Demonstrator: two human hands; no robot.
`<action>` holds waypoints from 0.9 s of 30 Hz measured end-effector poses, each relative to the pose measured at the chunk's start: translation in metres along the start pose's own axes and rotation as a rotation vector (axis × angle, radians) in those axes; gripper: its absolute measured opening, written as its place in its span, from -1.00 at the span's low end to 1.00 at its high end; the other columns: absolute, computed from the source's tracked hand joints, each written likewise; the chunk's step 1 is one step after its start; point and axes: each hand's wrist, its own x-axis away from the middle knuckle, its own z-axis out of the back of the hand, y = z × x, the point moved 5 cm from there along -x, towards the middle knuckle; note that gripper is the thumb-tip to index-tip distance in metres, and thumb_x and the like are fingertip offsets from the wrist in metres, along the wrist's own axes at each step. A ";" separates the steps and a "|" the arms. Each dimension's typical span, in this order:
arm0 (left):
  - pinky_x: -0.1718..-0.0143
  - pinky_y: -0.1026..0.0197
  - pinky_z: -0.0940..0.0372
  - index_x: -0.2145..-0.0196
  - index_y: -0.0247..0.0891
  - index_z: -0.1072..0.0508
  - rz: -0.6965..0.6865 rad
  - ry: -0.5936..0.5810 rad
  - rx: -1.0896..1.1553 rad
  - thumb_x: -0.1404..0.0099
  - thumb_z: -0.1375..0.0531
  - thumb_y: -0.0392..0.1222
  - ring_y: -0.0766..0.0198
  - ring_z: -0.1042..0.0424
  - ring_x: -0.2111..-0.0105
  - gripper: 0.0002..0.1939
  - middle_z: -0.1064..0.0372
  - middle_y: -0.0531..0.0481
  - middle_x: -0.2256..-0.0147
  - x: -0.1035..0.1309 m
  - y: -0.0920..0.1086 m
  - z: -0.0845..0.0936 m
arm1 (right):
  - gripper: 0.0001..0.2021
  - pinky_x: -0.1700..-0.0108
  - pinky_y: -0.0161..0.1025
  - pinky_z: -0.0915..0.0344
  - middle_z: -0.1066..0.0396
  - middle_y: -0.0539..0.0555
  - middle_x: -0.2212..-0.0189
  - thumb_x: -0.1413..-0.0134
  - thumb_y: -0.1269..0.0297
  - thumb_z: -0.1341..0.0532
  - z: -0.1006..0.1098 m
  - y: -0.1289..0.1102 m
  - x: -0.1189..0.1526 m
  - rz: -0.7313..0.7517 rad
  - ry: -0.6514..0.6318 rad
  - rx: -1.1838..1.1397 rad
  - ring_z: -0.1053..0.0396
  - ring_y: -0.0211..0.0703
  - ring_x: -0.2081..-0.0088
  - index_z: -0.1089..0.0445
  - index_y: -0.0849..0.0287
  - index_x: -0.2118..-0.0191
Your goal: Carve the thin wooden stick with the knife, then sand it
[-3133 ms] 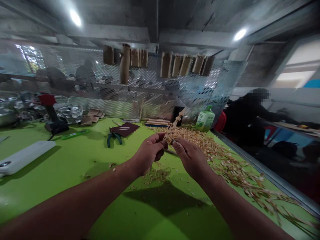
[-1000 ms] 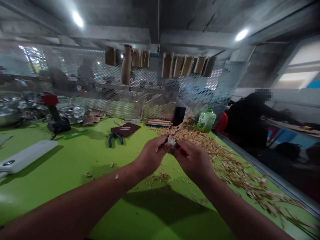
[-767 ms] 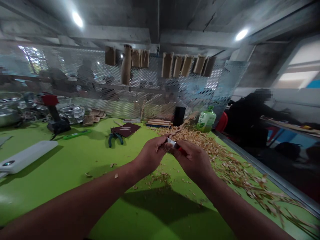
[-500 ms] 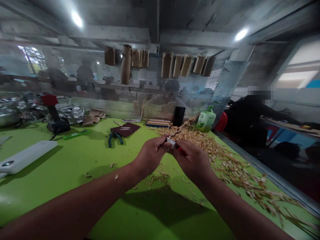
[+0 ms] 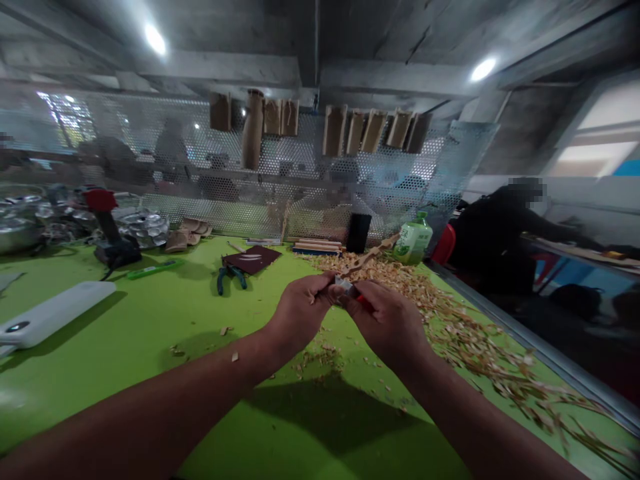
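My left hand point(image 5: 306, 303) is closed around the near end of a carved wooden stick point(image 5: 370, 256), whose notched far part points up and to the right over the shavings. My right hand point(image 5: 387, 317) grips a knife by its red handle point(image 5: 365, 303). The short pale blade point(image 5: 343, 283) lies against the wood between my two hands, with my left thumb close to it. My fingers hide the near end of the stick and much of the handle. A small wood chip point(image 5: 235, 357) rests on my left forearm.
Wood shavings point(image 5: 465, 327) cover the right of the green table point(image 5: 210, 400). Pliers point(image 5: 231, 279) and brown sandpaper point(image 5: 263, 259) lie left of my hands. A green bottle point(image 5: 414, 240) and black box point(image 5: 359, 232) stand behind. A person point(image 5: 495, 227) sits at the right.
The stick's far end has shifted slightly up and to the right, and the knife blade has tilted a little. Both hands stay in nearly the same place.
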 end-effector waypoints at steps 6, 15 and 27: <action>0.32 0.27 -0.17 0.50 -0.32 -0.38 0.077 0.018 0.137 -0.27 -0.16 -0.11 0.31 -0.22 0.39 -0.74 -0.31 0.01 0.43 0.001 -0.001 -0.002 | -0.69 0.46 -0.31 0.04 -0.35 0.02 0.51 -0.21 0.06 -0.09 0.000 0.001 0.001 0.000 0.008 0.024 -0.23 -0.25 0.50 -0.27 0.14 0.46; 0.49 0.32 -0.02 0.54 -0.27 -0.25 0.134 -0.060 0.079 -0.30 -0.12 -0.08 0.38 -0.03 0.53 -0.69 -0.04 0.12 0.56 0.003 0.004 -0.002 | -0.68 0.45 -0.31 0.02 -0.28 -0.01 0.54 -0.21 0.06 -0.09 -0.001 0.001 -0.001 0.008 -0.037 -0.062 -0.21 -0.26 0.49 -0.26 0.14 0.47; 0.28 0.27 -0.19 0.44 -0.34 -0.42 0.083 -0.020 0.116 -0.27 -0.14 -0.12 0.29 -0.26 0.35 -0.76 -0.33 0.01 0.41 -0.001 -0.001 -0.002 | -0.71 0.45 -0.31 0.06 -0.30 -0.01 0.52 -0.20 0.08 -0.11 -0.002 0.003 -0.001 -0.009 -0.051 -0.046 -0.20 -0.25 0.48 -0.27 0.15 0.46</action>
